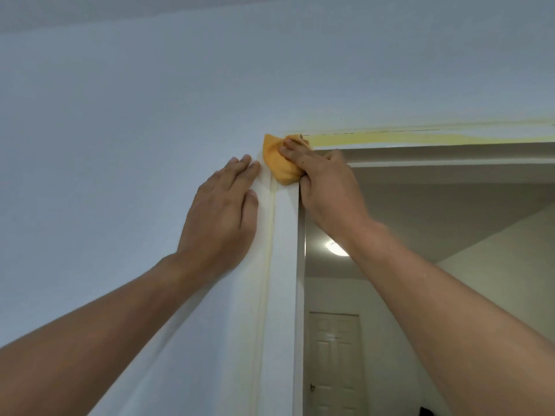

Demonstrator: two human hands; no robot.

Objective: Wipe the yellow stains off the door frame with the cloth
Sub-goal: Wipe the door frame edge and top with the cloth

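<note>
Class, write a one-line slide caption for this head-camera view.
Right hand presses an orange cloth into the white door frame corner; left hand flat beside it.

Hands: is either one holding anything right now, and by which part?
The right hand holds the orange cloth by its right side, fingers pressing it onto the door frame's top-left corner. The left hand holds nothing; it lies flat on the wall.
</note>
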